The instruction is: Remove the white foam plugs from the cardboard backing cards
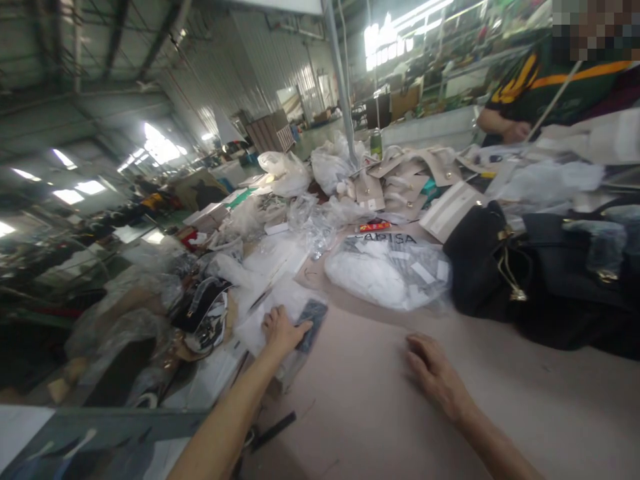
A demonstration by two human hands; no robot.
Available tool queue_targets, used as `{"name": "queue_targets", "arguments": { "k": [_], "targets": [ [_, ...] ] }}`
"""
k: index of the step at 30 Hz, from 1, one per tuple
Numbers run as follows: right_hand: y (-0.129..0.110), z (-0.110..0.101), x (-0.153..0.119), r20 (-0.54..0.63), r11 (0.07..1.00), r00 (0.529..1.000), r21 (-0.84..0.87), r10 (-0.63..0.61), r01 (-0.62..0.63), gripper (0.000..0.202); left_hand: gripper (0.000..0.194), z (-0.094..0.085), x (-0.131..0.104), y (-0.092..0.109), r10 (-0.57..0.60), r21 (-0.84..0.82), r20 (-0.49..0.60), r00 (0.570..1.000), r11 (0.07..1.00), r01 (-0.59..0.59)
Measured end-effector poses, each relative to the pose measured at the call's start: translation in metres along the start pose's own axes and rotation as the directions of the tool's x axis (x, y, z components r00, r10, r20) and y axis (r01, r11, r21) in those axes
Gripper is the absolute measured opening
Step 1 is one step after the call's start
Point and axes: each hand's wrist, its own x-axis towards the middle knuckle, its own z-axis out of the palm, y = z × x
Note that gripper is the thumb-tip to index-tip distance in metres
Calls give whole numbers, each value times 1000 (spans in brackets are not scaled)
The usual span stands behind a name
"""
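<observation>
Apparently, in head view, left hand (284,332) rested half-spread, left of clear stuffing-filled bag (370,273), thumb touching dark phone-like slab (313,321); whether fingers gripped white sheet (295,295) under them, could not tell. Right hand (431,372) loosely curled on bag's near side, nothing visible in it. Black handbags (485,267) crowded bag's right. Risk: sideways thumb push could have slid slab across loose sheet; hasty grab could have crumpled sheet.

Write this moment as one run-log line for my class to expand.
Left hand: thumb at dark phone-like item | Right hand: at table, nothing visible in it | Nearby: filled clear bag, black bags
</observation>
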Motion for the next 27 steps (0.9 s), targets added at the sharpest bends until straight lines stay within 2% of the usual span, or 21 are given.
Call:
{"name": "queue_targets", "arguments": {
  "k": [3, 5, 7, 8, 11, 13, 16, 18, 20, 22, 24, 27],
  "targets": [
    [15, -4, -38, -39, 973, 990, -197, -132, 122, 42, 92, 7, 16, 17, 18, -34, -105, 994, 999, -22],
    [25, -13, -62, -58, 927, 979, -337, -196, 166, 38, 67, 8, 25, 33, 70, -16, -115, 991, 997, -72],
    [31, -23, -80, -44, 872, 964, -439, -261, 216, 36, 34, 8, 29, 45, 110, 15, -81, 991, 994, -109],
    [31, -26, -86, -31, 849, 958, -472, -285, 237, 35, 25, 9, 29, 49, 123, 23, -59, 991, 992, -122],
    [25, -30, -93, -1, 814, 954, -521, -300, 255, 32, 23, 7, 26, 47, 145, 9, -105, 984, 989, -145],
    [19, -29, -92, -10, 810, 957, -536, -289, 239, 30, 21, -2, 28, 39, 169, -29, -253, 953, 983, -182],
    [14, -25, -90, -37, 814, 960, -540, -279, 215, 29, 22, -32, 40, 30, 202, -132, -483, 852, 945, -298],
    [13, -24, -91, -52, 821, 961, -534, -273, 205, 30, 23, -61, 51, 32, 173, -221, -575, 800, 908, -355],
    [14, -23, -93, -57, 826, 961, -526, -269, 200, 30, 21, -91, 61, 44, 132, -304, -624, 771, 867, -395],
    [14, -22, -94, -62, 830, 961, -522, -268, 197, 29, 16, -118, 69, 65, 130, -367, -639, 758, 815, -449],
    [14, -22, -95, -67, 833, 961, -517, -268, 196, 29, 15, -138, 72, 96, 201, -391, -648, 734, 740, -547],
    [11, -23, -94, -74, 842, 962, -504, -263, 192, 28, 19, -154, 65, 155, 387, -361, -658, 646, 592, -721]
  ]
}}
